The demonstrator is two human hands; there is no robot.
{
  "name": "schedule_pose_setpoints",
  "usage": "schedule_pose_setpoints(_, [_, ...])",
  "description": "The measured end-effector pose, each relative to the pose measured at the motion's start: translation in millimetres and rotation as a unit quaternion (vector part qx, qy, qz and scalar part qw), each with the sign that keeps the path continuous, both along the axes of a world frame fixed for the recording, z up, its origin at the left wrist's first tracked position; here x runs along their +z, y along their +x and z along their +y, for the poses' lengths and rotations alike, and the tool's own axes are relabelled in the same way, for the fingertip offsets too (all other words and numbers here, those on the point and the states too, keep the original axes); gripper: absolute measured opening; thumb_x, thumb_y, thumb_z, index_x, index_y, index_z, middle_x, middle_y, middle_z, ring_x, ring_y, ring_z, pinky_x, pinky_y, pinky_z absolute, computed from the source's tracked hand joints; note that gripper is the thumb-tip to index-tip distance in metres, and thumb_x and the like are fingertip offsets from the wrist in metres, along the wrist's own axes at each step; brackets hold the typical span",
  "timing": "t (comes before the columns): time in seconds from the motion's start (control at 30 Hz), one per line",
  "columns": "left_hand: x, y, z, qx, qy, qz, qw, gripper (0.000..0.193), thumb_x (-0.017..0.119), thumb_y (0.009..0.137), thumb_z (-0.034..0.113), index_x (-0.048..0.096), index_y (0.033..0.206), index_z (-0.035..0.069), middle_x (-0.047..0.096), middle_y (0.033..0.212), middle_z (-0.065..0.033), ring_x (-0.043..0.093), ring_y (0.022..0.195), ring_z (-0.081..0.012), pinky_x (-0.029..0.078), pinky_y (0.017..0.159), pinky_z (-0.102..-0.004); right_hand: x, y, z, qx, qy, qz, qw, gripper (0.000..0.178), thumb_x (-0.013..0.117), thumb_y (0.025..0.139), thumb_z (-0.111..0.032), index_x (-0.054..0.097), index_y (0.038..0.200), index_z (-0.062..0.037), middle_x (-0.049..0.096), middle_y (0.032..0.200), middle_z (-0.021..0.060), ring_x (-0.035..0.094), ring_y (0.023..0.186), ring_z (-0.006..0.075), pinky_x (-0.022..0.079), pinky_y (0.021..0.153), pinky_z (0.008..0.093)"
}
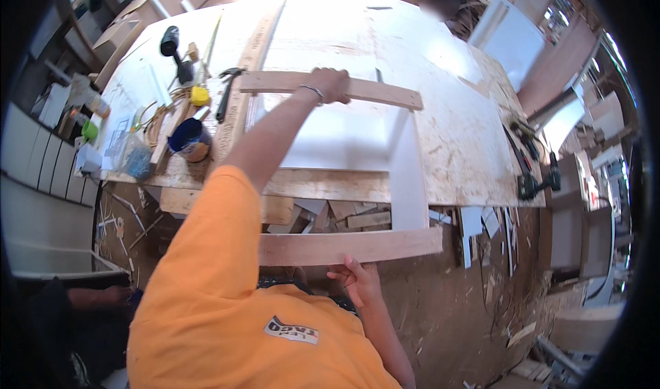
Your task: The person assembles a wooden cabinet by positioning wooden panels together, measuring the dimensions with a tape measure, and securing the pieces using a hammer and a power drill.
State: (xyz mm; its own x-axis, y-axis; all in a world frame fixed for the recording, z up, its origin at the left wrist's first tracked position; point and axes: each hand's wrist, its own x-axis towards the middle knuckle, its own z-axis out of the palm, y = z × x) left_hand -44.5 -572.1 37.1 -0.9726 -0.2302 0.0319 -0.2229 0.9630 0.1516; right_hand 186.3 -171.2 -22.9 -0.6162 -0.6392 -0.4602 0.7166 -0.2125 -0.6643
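A box-like wooden frame with white side panels (408, 176) stands partly on the worktable and overhangs its near edge. My left hand (330, 85), with a bracelet at the wrist, wraps over the far wooden rail (385, 93) of this frame. Closer to my body runs the near wooden rail (350, 246). Just below it is my right hand (359, 280), thumb up at the rail's lower edge and fingers loosely bent and apart. Left of the far rail, a claw hammer (225, 94) lies on the table.
The worktable (460, 141) carries a blue-rimmed tin (190, 140), a yellow tape measure (199, 96) and a black mallet (177, 53) at left. A cordless drill (540, 181) lies at the right edge. Offcuts litter the floor. Another person's hand (113, 296) shows at lower left.
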Motion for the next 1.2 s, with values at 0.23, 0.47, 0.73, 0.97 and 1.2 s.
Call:
schedule_pose_setpoints(0.23, [-67, 25, -35, 0.064, -0.068, 0.197, 0.976, 0.058, 0.077, 0.080, 0.047, 0.060, 0.122, 0.010, 0.068, 0.110, -0.0167, 0.063, 0.110, -0.0387, 0.044, 0.099, -0.0546, -20, -15, -34, 0.067, 0.030, -0.097, 0.993, 0.036, 0.065, 0.093, -0.011, 0.056, 0.126, 0.0012, 0.069, 0.113, 0.0176, 0.071, 0.100, 0.0343, 0.064, 0.079, 0.0460])
schedule_pose_setpoints(0.47, [20, 203, 122, -0.104, 0.235, -0.099, 0.961, 0.052, 0.059, 0.094, 0.050, 0.065, 0.122, 0.007, 0.068, 0.113, -0.0213, 0.064, 0.109, -0.0374, 0.049, 0.096, -0.0474, -32, -2, -66, 0.018, 0.060, -0.129, 0.990, 0.025, 0.063, 0.094, -0.019, 0.067, 0.113, -0.0029, 0.071, 0.112, 0.0147, 0.067, 0.111, 0.0374, 0.056, 0.081, 0.0435])
schedule_pose_setpoints(0.73, [-37, 273, 134, 0.101, 0.226, 0.094, 0.964, 0.044, 0.055, 0.095, 0.051, 0.071, 0.094, 0.011, 0.069, 0.072, -0.0124, 0.068, 0.068, -0.0328, 0.052, 0.073, -0.0422, -20, -28, -84, 0.091, 0.006, -0.090, 0.992, 0.027, 0.061, 0.097, -0.019, 0.066, 0.114, 0.0007, 0.071, 0.118, 0.0187, 0.069, 0.110, 0.0297, 0.061, 0.087, 0.0375])
schedule_pose_setpoints(0.97, [-62, 256, 123, 0.135, 0.223, 0.150, 0.954, 0.047, 0.059, 0.091, 0.056, 0.070, 0.094, 0.011, 0.068, 0.067, -0.0103, 0.069, 0.070, -0.0290, 0.051, 0.074, -0.0423, -19, -44, -104, 0.123, 0.044, -0.062, 0.989, 0.026, 0.061, 0.099, -0.022, 0.066, 0.112, -0.0007, 0.071, 0.116, 0.0192, 0.069, 0.108, 0.0294, 0.060, 0.089, 0.0376])
schedule_pose_setpoints(1.2, [-57, 246, 135, 0.223, 0.175, 0.148, 0.948, 0.056, 0.065, 0.086, 0.062, 0.070, 0.100, 0.008, 0.068, 0.063, -0.0117, 0.069, 0.065, -0.0297, 0.053, 0.067, -0.0427, -3, -64, -68, 0.344, 0.119, 0.023, 0.931, 0.035, 0.061, 0.100, -0.023, 0.061, 0.122, 0.0035, 0.071, 0.113, 0.0202, 0.069, 0.106, 0.0292, 0.058, 0.089, 0.0378])
